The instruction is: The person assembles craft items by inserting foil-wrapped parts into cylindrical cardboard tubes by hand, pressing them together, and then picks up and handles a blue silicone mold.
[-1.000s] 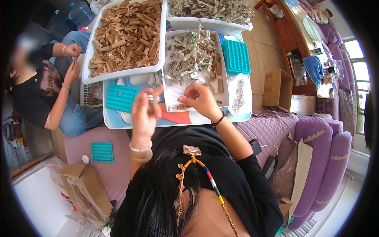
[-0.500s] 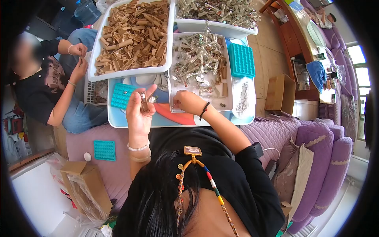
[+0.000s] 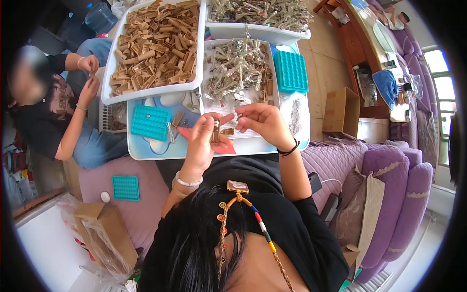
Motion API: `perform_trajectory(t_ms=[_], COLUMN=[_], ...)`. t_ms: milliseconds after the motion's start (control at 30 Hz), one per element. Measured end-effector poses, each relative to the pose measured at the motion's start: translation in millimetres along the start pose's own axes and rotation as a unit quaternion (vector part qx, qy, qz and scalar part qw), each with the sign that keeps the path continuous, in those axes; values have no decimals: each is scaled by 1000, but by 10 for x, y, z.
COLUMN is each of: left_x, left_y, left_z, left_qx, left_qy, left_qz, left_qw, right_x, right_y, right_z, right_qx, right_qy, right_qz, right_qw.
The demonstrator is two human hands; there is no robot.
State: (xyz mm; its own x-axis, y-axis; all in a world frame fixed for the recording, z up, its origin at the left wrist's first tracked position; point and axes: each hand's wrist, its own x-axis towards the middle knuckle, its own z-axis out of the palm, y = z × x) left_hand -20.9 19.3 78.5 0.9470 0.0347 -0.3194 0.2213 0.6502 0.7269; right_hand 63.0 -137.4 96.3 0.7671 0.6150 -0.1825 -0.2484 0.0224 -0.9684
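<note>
My left hand is closed around a small brown tube-like piece with pale bands near its top, held upright over the table's front edge. Just to its right, my right hand pinches thumb and fingertips together above the front of a white tray; whatever is in the pinch is too small to name. In that tray lies a heap of clear-wrapped small items, along with a few brown pieces. A teal tray with rows of round cups sits left of my left hand, with a small shiny item on it.
A white bin full of brown half-tube pieces stands at the back left. Another bin of wrapped items is behind. More teal trays lie at right. A co-worker sits on the left, hands raised together.
My left hand has moved right with the brown piece. My right hand has lifted from the tray's front left corner and come right, its fingertips now pinched beside the left hand.
</note>
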Motion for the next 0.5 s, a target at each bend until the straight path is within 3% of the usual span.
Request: perform_trajectory(t_ms=[33,133,200,300,500], left_x=[-6,-29,-55,-82,-109], left_y=[-15,-19,-19,-36,-46], left_z=[24,132,151,150,175], left_qx=[3,21,15,13,27], left_qy=[-2,-4,-7,-10,3], left_qz=[-5,6,-1,6,68], left_qw=[1000,1000,1000,1000,997], right_x=[-29,-66,-84,-112,-163], right_y=[-23,-26,10,-28,-18], right_z=[16,92,180,335,525], right_qx=[61,52,-53,-216,-260], right_qy=[-24,6,56,121,160], right_qz=[-9,-2,-35,-158,-244], right_qw=[998,999,996,956,921])
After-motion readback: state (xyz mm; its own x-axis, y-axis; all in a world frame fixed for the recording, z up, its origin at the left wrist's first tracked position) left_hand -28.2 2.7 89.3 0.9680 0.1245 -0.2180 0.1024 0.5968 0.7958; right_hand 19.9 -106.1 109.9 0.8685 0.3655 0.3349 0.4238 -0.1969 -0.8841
